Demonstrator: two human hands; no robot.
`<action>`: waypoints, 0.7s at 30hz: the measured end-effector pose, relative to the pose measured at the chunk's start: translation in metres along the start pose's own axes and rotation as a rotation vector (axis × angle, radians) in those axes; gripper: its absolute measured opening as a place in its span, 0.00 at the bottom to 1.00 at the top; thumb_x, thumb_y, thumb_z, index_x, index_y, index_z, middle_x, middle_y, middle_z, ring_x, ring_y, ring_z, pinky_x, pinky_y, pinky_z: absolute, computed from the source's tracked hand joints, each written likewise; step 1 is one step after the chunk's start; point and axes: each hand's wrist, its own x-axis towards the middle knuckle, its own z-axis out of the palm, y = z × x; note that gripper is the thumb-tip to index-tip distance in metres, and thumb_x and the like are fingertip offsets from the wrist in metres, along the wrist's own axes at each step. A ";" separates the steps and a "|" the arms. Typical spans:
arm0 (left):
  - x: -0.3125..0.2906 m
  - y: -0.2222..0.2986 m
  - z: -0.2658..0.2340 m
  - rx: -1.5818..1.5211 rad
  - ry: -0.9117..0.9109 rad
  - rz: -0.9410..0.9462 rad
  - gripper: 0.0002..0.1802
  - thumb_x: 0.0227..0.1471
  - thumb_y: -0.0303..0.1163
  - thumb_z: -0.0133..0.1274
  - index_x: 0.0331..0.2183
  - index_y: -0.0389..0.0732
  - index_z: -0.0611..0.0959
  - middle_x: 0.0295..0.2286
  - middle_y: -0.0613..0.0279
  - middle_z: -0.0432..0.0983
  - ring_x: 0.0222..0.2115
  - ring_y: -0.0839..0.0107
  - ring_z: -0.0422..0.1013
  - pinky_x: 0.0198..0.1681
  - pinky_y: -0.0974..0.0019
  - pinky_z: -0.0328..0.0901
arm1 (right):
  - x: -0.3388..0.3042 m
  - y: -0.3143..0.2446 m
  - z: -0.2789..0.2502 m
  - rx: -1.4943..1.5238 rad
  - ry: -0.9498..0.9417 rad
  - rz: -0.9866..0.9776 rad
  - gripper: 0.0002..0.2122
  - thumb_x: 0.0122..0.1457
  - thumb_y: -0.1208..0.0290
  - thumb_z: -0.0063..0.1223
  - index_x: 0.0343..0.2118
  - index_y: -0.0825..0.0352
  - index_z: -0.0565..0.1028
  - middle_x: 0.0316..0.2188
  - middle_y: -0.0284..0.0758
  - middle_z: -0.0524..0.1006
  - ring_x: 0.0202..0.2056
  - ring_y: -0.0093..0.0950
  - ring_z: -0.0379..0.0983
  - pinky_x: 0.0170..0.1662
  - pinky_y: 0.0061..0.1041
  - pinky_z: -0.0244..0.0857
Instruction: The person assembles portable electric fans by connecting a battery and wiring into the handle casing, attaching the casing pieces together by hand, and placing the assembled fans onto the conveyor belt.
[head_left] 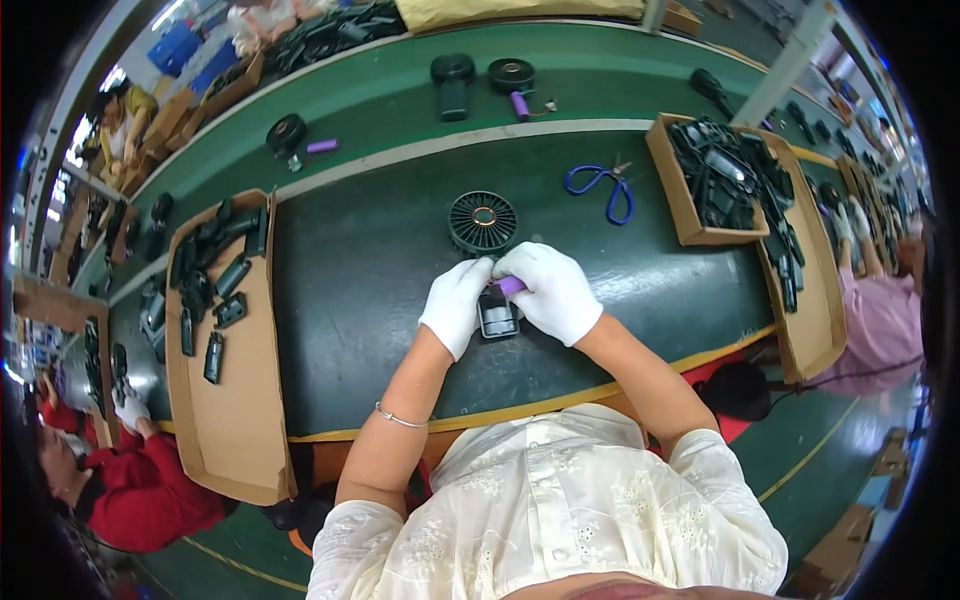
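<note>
White gloves cover both hands, which meet at the middle of the dark green table. My left hand point(456, 304) is closed round the side of an open black fan handle point(499, 320), whose grey inside faces up. Between the fingers of my right hand point(556, 294) is a purple cylindrical battery point(509, 285), lying at the handle's upper end. Just beyond my fingertips is a round black fan head point(483, 222) with a copper-coloured ring at its centre. Whether it joins the handle is hidden by my fingers.
Blue-handled scissors point(606, 190) lie right of the fan head. A cardboard tray point(232, 430) with black casings stands at left; a cardboard box point(712, 236) of black parts is at right. Beyond, fans and purple batteries lie on a green belt point(390, 95). Co-workers sit on both sides.
</note>
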 end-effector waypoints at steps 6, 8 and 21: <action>-0.001 0.012 0.000 -0.550 -0.064 -0.239 0.17 0.64 0.36 0.44 0.44 0.31 0.75 0.39 0.50 0.76 0.36 0.59 0.76 0.41 0.56 0.75 | 0.017 0.009 -0.008 0.190 -0.145 0.114 0.13 0.44 0.83 0.57 0.34 0.64 0.81 0.32 0.37 0.79 0.34 0.35 0.77 0.39 0.29 0.71; 0.001 0.011 -0.002 -0.605 -0.056 -0.261 0.16 0.64 0.37 0.44 0.44 0.33 0.74 0.37 0.50 0.76 0.31 0.54 0.79 0.34 0.55 0.77 | 0.015 0.008 -0.007 0.291 -0.089 0.176 0.14 0.43 0.83 0.59 0.35 0.65 0.81 0.32 0.36 0.80 0.35 0.33 0.78 0.39 0.28 0.71; -0.002 0.004 0.003 -0.493 -0.023 -0.137 0.18 0.64 0.36 0.44 0.45 0.31 0.75 0.38 0.49 0.76 0.35 0.58 0.78 0.38 0.56 0.77 | 0.006 0.010 -0.005 0.122 0.044 -0.067 0.13 0.45 0.87 0.58 0.35 0.67 0.81 0.33 0.35 0.79 0.32 0.27 0.78 0.33 0.24 0.72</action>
